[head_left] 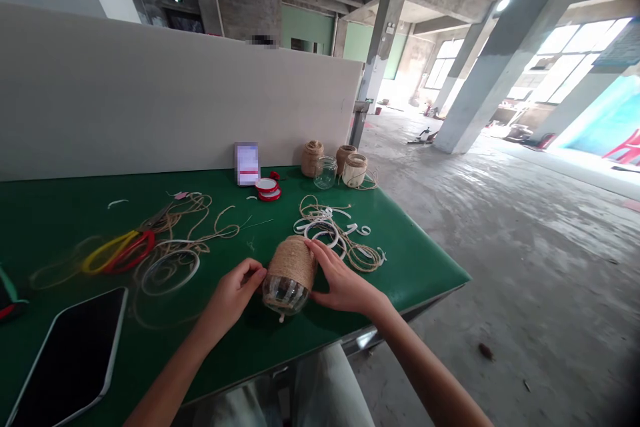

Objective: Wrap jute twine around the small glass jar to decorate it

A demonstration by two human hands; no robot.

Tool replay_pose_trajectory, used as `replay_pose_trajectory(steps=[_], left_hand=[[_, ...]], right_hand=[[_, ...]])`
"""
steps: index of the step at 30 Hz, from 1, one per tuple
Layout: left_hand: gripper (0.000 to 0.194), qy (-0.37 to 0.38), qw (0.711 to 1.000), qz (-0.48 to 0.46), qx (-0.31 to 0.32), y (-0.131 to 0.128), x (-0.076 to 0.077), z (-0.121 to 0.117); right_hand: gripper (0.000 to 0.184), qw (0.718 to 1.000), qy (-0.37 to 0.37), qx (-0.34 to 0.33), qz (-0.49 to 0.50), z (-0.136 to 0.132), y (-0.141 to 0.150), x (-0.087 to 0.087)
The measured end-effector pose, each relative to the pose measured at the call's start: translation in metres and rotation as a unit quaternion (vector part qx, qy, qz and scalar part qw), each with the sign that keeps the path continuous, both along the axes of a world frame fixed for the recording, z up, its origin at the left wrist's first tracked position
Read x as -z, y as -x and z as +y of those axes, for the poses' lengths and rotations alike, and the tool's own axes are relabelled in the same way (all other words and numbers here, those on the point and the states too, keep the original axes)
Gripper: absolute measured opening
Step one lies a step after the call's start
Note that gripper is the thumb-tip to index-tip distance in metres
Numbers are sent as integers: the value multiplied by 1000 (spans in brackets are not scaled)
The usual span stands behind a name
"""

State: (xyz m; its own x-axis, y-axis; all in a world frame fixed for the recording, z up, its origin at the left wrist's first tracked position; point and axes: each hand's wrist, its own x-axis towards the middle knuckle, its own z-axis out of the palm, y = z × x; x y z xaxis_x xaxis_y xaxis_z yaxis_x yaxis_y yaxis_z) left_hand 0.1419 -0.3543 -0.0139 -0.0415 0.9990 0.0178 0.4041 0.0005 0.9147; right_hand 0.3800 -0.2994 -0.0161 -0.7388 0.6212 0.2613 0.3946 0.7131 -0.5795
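Note:
A glass jar [285,293] wrapped with twine [294,260] is at the table's front, its bare glass end toward me. A small pale bit [281,318] shows at its near end. My right hand [340,277] grips the jar from the right, fingers over the twine and thumb low on the side. At the jar's left edge, my left hand [237,290] has thumb and forefinger pinched together; whatever is between them is too small to make out. Behind the jar lie loose twine [367,257] and white tape strips [327,230].
Scissors [123,252], tangled twine [193,213] and a white ring [170,273] lie left. A large phone [70,357] is front left. At the back stand a smaller phone [247,163], red-edged tape rolls [269,192], a clear jar [325,173] and wrapped jars [313,159]. The table edge [425,300] is right.

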Motion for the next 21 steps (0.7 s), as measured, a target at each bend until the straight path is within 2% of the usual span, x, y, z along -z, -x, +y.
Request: replay_pose_trajectory(steps=[4, 6, 9, 11, 14, 16, 21], left_hand=[[31, 5, 1000, -16, 20, -11, -7, -2], [29, 8, 999, -19, 29, -18, -10, -3], [28, 7, 999, -7, 37, -28, -14, -5], [27, -4, 999, 15, 35, -33, -15, -6], [26, -29, 997, 59, 33, -38, -16, -7], [26, -42, 995, 79, 38, -40, -16, -8], [26, -36, 996, 70, 47, -39, -15, -11]], right_hand=[[90, 1000, 7, 14, 8, 3, -11, 5], [80, 997, 29, 56, 49, 5, -15, 2], [56, 983, 41, 134, 115, 9, -9, -14], [38, 983, 27, 139, 114, 12, 3, -26], [30, 988, 5, 138, 73, 18, 27, -38], [26, 989, 13, 139, 46, 24, 40, -39], [23, 975, 122, 178, 54, 39, 53, -27]])
